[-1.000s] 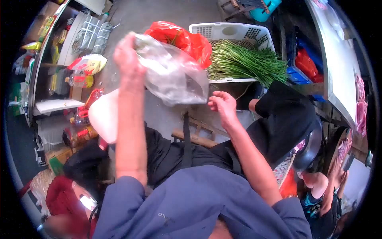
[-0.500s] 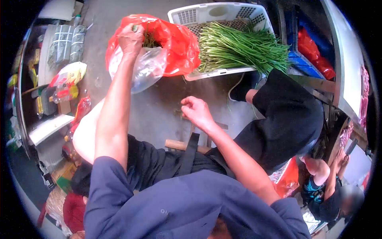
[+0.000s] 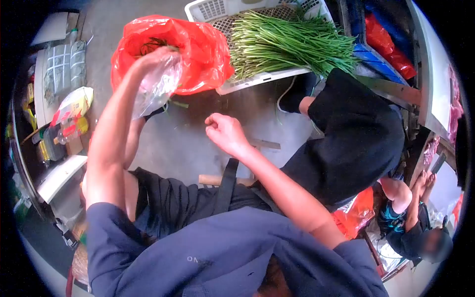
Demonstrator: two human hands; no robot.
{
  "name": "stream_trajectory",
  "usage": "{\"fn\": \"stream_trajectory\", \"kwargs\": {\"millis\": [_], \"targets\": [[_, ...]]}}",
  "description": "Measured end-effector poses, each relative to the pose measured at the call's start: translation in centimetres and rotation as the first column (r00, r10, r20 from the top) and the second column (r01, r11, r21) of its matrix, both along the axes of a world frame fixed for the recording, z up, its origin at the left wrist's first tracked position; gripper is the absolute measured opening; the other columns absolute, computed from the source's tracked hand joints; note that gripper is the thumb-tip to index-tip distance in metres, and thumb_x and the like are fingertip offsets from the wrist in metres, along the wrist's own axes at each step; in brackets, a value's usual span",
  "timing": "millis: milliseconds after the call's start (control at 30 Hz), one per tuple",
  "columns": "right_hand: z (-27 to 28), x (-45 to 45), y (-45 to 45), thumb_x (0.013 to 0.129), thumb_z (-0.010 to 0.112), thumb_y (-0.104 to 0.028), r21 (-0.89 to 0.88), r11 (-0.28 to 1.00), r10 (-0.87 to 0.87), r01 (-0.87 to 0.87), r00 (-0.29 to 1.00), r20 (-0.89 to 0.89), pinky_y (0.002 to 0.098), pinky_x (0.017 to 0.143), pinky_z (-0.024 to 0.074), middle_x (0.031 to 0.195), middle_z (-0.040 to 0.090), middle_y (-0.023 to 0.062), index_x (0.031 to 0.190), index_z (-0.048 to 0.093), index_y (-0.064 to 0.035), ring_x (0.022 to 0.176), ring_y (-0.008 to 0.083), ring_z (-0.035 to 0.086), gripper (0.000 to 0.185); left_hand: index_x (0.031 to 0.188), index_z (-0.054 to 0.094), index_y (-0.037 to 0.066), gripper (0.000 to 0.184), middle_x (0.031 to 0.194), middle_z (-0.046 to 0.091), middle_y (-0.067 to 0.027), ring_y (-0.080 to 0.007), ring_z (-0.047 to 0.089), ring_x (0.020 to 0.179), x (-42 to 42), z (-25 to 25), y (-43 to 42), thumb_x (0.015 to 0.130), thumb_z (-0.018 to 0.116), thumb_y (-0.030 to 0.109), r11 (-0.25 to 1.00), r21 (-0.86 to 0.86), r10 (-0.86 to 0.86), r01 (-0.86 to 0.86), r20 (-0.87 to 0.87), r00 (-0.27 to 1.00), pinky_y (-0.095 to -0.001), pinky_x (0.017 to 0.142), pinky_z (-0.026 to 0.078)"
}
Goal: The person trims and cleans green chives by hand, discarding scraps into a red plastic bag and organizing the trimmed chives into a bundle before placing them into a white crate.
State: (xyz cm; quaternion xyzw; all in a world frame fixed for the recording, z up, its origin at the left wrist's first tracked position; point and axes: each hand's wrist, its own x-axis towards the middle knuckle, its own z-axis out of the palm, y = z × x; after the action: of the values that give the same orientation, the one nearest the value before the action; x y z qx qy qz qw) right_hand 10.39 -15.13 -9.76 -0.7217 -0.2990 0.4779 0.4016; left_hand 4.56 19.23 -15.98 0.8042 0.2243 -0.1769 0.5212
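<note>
My left hand (image 3: 157,58) is over the mouth of a red plastic bag (image 3: 205,57), its fingers bent and partly blurred. A pale green bit shows at the fingertips, too small to name. Dark green scraps (image 3: 152,45) lie inside the bag. A clear plastic bag (image 3: 157,86) hangs over its near side, under my left hand. My right hand (image 3: 230,133) is above the floor between my knees, thumb and fingers pinched together; what they hold, if anything, cannot be made out. Long thin green stems (image 3: 292,47) lie heaped in a white plastic crate (image 3: 267,78) beyond it.
Wrapped bundles (image 3: 58,69), bottles (image 3: 69,131) and packets stand at the left. On the right are a blue crate (image 3: 378,62) with red plastic in it and a white-topped table (image 3: 435,64). Another person (image 3: 410,242) sits at the lower right. A wooden bar (image 3: 213,179) is below me.
My left hand has come down from the red bag's far rim to its near side. My right hand shifts slightly left and up, still pinched. The whole view has shifted a little.
</note>
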Motion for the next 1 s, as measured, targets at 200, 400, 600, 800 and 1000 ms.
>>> {"fn": "stream_trajectory", "kwargs": {"millis": [200,400,600,800,1000], "targets": [[0.7,-0.8,0.0,0.077,0.06,-0.013,0.017,0.996,0.09,-0.09,0.996,-0.015,0.0337,0.069,0.0518,0.08,0.067,0.0144,0.096,0.064,0.0012,0.073,0.0228,0.066,0.024,0.11,0.057,0.002,0.039,0.103,0.061,-0.0164,-0.0281,0.06,0.099,0.0,13.7,-3.4,0.081,0.061,0.029,0.808,0.588,-0.029,-0.035,0.098,0.995,-0.0388,0.084,0.046],[0.1,-0.9,-0.4,0.075,0.057,-0.017,0.01,0.996,0.088,-0.088,0.996,0.015,0.0429,0.075,0.0518,0.083,0.067,0.0168,0.088,0.066,-0.0058,0.081,0.0329,0.065,0.02,0.116,0.054,0.004,0.073,0.114,0.058,-0.0187,-0.0345,0.055,0.107,-2.0,15.9,-6.5,0.058,0.081,0.038,0.658,0.625,-0.343,0.42,-0.247,0.906,-0.0416,0.094,0.043],[-0.2,-0.2,-1.0,0.077,0.058,-0.017,0.006,0.997,0.081,-0.081,0.996,0.034,0.0385,0.072,0.0513,0.081,0.066,0.0172,0.094,0.064,-0.0012,0.077,0.0296,0.065,0.025,0.106,0.061,0.0,0.037,0.094,0.065,-0.0145,-0.0305,0.062,0.091,-3.4,12.3,-2.8,0.07,0.064,0.01,0.824,0.566,-0.056,0.021,0.046,0.997,-0.0371,0.083,0.048],[0.5,-0.6,-0.3,0.075,0.057,-0.016,-0.01,0.997,0.072,-0.072,0.997,-0.017,0.0449,0.073,0.0496,0.082,0.065,0.0178,0.089,0.063,-0.0034,0.081,0.0349,0.064,0.02,0.104,0.061,-0.003,0.031,0.096,0.066,-0.0162,-0.0232,0.063,0.092,0.8,7.5,1.3,0.076,0.054,0.006,0.858,0.348,0.318,-0.377,0.218,0.923,-0.0346,0.082,0.048],[0.0,-0.6,-0.2,0.076,0.057,-0.016,-0.052,0.995,0.082,-0.08,0.996,0.034,0.0413,0.072,0.0503,0.082,0.065,0.0167,0.094,0.063,-0.0025,0.078,0.0325,0.064,0.023,0.108,0.065,0.01,0.03,0.108,0.063,-0.0077,-0.0221,0.057,0.102,-0.1,-2.0,-2.2,0.084,0.06,0.028,0.753,-0.01,0.658,-0.657,0.013,0.753,-0.0375,0.088,0.046]]}}
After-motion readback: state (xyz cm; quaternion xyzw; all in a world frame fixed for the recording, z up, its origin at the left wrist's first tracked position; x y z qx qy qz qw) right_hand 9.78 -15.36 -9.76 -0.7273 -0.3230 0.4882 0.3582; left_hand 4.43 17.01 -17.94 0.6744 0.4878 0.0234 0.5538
